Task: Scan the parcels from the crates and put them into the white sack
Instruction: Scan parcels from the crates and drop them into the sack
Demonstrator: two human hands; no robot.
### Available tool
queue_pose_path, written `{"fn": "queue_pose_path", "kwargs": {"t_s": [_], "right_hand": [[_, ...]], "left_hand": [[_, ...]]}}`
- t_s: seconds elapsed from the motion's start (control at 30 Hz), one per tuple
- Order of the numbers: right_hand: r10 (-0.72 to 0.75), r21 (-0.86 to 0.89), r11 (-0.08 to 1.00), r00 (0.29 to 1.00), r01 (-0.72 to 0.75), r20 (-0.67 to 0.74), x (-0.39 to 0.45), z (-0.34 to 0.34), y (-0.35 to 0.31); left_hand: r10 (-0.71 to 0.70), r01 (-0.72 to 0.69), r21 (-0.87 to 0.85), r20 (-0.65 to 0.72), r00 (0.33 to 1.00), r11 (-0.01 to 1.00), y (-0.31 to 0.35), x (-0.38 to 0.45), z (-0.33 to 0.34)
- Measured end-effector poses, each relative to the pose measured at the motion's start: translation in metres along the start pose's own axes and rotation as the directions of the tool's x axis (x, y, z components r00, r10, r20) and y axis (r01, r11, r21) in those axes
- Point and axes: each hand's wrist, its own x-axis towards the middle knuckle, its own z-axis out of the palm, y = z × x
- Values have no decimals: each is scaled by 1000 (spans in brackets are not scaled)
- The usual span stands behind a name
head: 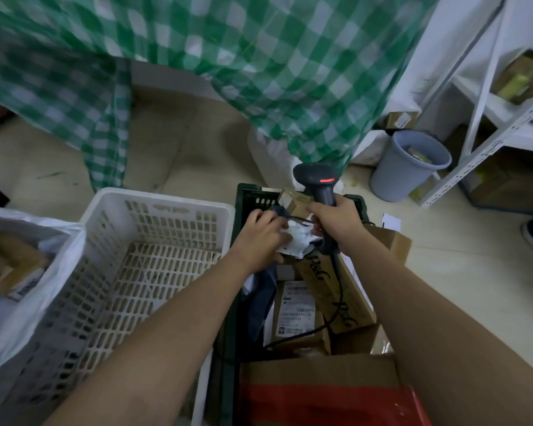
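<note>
**Scanner up, left hand in the dark crate**

My right hand (336, 221) is curled tight round the grip of the black barcode scanner (319, 184), holding it upright over the dark green crate (250, 195). A red light glows on the scanner's head, and its black cable (330, 315) trails down across the boxes below my wrist.

My left hand (262, 238) reaches into the same crate, fingers bent down onto a crumpled white soft parcel (299, 238) lying just under the scanner; I pinch at its edge, though how firm the hold is I cannot tell through the blur. A dark blue-grey soft pack (262, 296) hangs beneath my left wrist.

The crate is crowded with parcels: a long cardboard box marked P&G (336, 299) lies tilted along the right side, a brown box with a white label (296, 312) sits beside it, and a red-and-brown package (320, 392) is nearest to me.

To the left stands the white crate (154, 204), touching the dark one. Further left is the white sack (40, 281), its mouth open, with cardboard parcels showing inside.

A green checked cloth (259, 63) hangs beyond the crates, and a grey bin (403, 167) stands beside white shelving (505, 130) to the right.
</note>
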Motion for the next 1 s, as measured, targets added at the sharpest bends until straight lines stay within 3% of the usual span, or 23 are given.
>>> {"fn": "queue_pose_path", "kwargs": {"t_s": [0.07, 0.13, 0.2, 0.27, 0.37, 0.5, 0.63, 0.7, 0.77, 0.87, 0.93, 1.0], "right_hand": [[-2, 23, 1000, 1000, 2, 1, -6, -1, -1], [-11, 61, 998, 1000, 12, -21, -13, -7, -3], [-28, 98, 995, 998, 32, -51, -23, -15, -7], [-58, 150, 986, 995, 70, -83, -33, -22, -12], [-95, 244, 963, 990, 119, -108, -51, -23, -24], [-177, 292, 935, 978, 202, -109, -81, -2, -48], [-294, 269, 907, 945, 324, -146, -116, 41, -74], [-369, 263, 887, 925, 380, -95, -133, 68, -82], [-473, 155, 865, 879, 477, -61, -148, 96, -85], [-519, 50, 853, 855, 519, -17, -174, 138, -91], [-434, 102, 900, 889, 423, 142, -192, 166, -93], [-415, 136, 910, 845, 392, 337, -208, 190, -88]], "left_hand": [[10, -19, -51, -178, 984, 999, 2, 2, -1], [-79, 10, -246, -270, 960, 969, 0, 6, -12], [-292, 174, -473, -188, 938, 864, 0, 6, -36], [-499, 303, -663, -122, 858, 684, -2, 5, -61], [-640, 281, -856, -73, 765, 434, -8, -4, -99], [-736, 287, -914, -18, 677, 287, -24, -46, -143], [-799, 271, -941, 0, 601, 203, -42, -114, -176], [-819, 278, -937, -13, 574, 210, -52, -154, -187], [-825, 332, -902, -47, 563, 277, -62, -194, -195], [-830, 600, -658, -70, 554, 456, -75, -250, -200], [-844, 694, -525, -92, 529, 493, -79, -280, -202], [-850, 693, -528, -118, 513, 491, -83, -305, -200]]}}
